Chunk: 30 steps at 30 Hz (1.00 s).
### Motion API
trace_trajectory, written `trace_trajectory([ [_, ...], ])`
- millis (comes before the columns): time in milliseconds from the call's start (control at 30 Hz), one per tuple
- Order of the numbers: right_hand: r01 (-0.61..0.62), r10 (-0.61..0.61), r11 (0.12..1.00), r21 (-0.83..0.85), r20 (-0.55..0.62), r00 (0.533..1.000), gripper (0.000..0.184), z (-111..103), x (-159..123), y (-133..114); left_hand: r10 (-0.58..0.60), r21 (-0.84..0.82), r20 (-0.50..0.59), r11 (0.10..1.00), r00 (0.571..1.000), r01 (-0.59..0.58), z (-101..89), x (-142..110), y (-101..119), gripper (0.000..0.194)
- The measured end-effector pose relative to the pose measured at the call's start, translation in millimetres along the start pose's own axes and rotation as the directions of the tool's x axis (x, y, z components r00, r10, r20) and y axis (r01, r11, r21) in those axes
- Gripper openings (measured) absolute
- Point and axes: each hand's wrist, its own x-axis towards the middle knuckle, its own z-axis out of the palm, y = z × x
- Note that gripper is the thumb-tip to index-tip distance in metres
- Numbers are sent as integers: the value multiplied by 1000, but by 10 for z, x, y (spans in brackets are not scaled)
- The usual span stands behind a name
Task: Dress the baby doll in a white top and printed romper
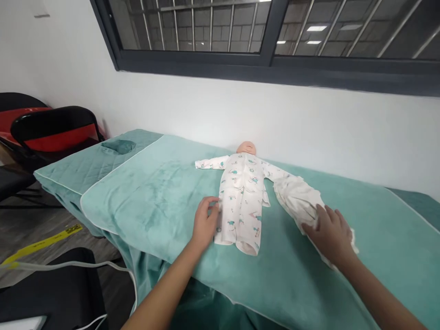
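A baby doll [246, 147] lies on its back, dressed in a white long-sleeved baby outfit [240, 201] with small teal prints. My left hand [206, 222] is at the side of the outfit near the waist, thumb and fingers curled together on its edge. On the right, my right hand [328, 233] rests over a crumpled white cloth [299, 197], its fingers spread and the thumb apart. The cloth touches the end of the sleeve on that side. The doll's hands and feet do not show.
Teal plush covers lie over the bed [147, 201], which stands against a white wall below a barred window [192, 27]. A face hole [118, 145] is at its left end. Black and red chairs [57, 130], a dark seat [62, 288] and a pale cable [75, 264] are left.
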Motion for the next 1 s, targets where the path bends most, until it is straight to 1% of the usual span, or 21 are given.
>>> trace_trajectory([
  [33,34,-35,998,-50,-16,999,55,65,-57,-7,25,10,-2,1000,1000,-25,62,142,-15,21],
  [100,136,-140,988,-71,-58,988,54,140,-84,-140,94,23,-6,995,996,-94,220,460,-9,21],
  [167,242,-240,970,12,-92,966,52,194,44,-383,144,16,-5,990,990,-144,423,828,33,23],
  [233,289,-277,943,165,-92,956,49,295,324,-671,167,16,31,986,985,-168,656,1234,88,26],
  [300,246,-251,911,332,-29,968,46,483,708,-950,186,55,64,980,981,-189,894,1632,126,29],
  [333,186,-215,900,395,31,976,44,606,917,-1073,201,86,82,974,976,-208,1005,1809,130,31],
  [367,126,-174,900,416,80,981,41,742,1124,-1180,219,122,105,965,970,-231,1104,1962,122,32],
  [433,53,-100,928,368,110,989,35,1020,1503,-1335,270,190,178,934,946,-302,1254,2183,74,35],
  [533,-48,12,970,239,149,989,26,1349,1891,-1414,334,240,295,881,896,-407,1342,2313,-22,38],
  [567,-80,43,971,224,168,985,26,1417,1966,-1409,338,242,317,875,886,-420,1344,2322,-42,39],
  [633,-121,73,965,234,204,976,27,1487,2048,-1376,312,242,333,884,890,-400,1330,2322,-54,40],
  [767,-120,45,951,285,256,966,33,1460,2071,-1312,246,241,333,911,910,-335,1310,2328,-13,42],
  [867,-124,29,951,282,317,948,36,1416,2065,-1296,247,219,349,916,904,-335,1310,2340,6,46],
  [933,-130,27,952,278,346,938,35,1406,2062,-1297,248,198,358,922,900,-333,1307,2343,9,49],
  [1000,-128,27,951,282,336,941,30,1415,2057,-1307,239,185,360,929,902,-320,1303,2341,8,49],
])
